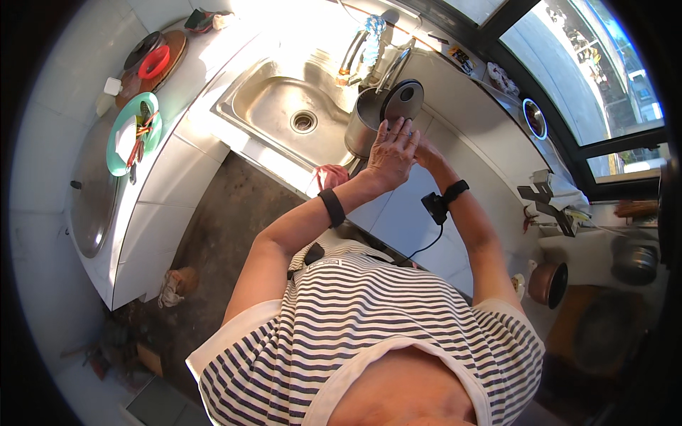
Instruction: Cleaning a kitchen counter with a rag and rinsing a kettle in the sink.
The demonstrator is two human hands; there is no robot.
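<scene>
A stainless-steel pot stands at the right edge of the sink, just below the faucet. Its round dark-rimmed lid is tilted up at the right of the pot's mouth. My left hand lies with extended fingers over the lower part of the lid, fingertips touching it. Behind it is my right hand, close to the lid's lower right. Its fingers are mostly hidden by the left hand, so its grip does not show. A reddish cloth lies at the counter's front edge.
On the left counter a green basin holds a white dish and utensils. Behind it sits a red bowl on a round board. A blue-and-white cloth hangs by the faucet. A cable trails from my right wrist device.
</scene>
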